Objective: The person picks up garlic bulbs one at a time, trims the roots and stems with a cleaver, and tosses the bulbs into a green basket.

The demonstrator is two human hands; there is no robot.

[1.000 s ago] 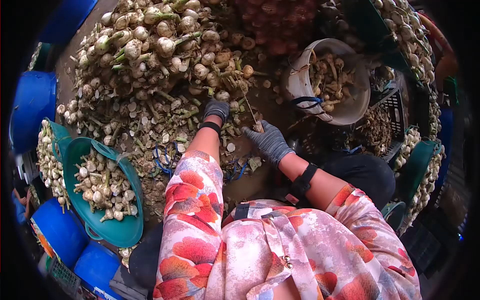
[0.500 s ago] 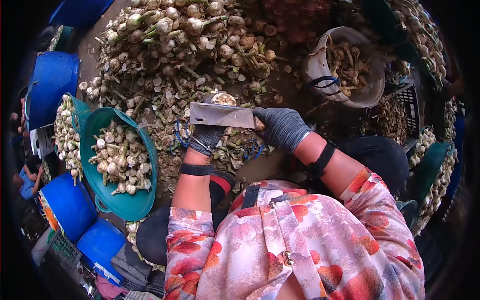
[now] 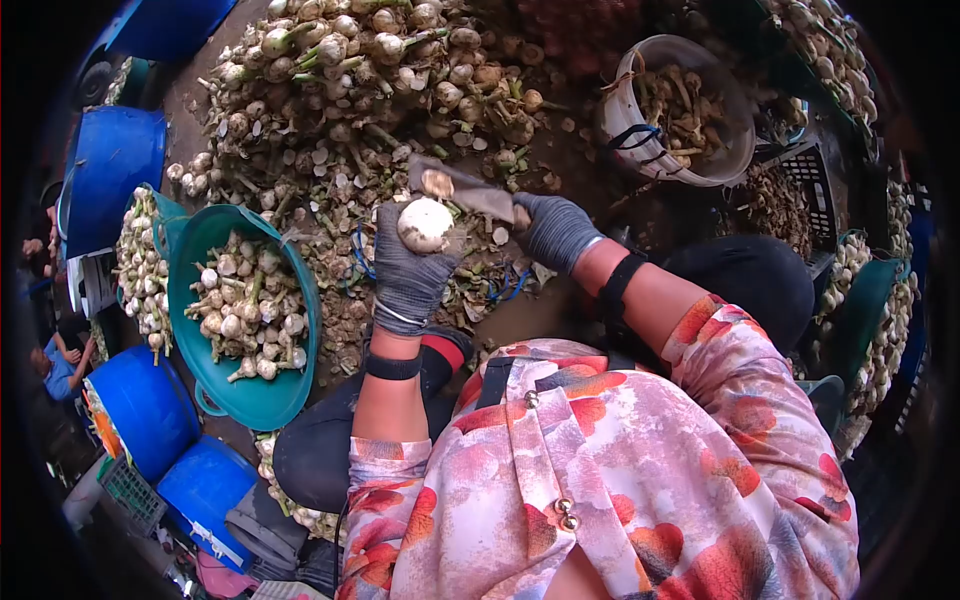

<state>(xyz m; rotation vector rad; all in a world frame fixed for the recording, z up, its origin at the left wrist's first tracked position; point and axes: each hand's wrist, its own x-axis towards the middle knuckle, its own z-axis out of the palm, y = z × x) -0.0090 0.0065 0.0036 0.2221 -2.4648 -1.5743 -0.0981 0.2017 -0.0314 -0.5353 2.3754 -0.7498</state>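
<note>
My left hand (image 3: 412, 270), in a grey striped glove, is closed around a garlic bulb (image 3: 426, 225) whose pale, flat-cut base faces up at me. My right hand (image 3: 562, 234), gloved the same way, grips the handle of a cleaver (image 3: 482, 197). The blade slants just beyond the bulb, on the far side of my left hand. Against the blade shows a small brownish cut piece (image 3: 437, 184). Under both hands the ground is strewn with garlic trimmings (image 3: 345, 290).
A big heap of garlic (image 3: 350, 70) lies ahead. To the left stands a green tub (image 3: 240, 395) with garlic, beside blue barrels (image 3: 145, 410). At right are a white bucket (image 3: 625, 120) holding stalked pieces and a black crate (image 3: 818, 195). A person (image 3: 65, 365) sits far left.
The cleaver has tilted and moved away from me, off the bulb it covered. My left hand and the bulb's cut base now show fully, and a cut piece appears at the blade.
</note>
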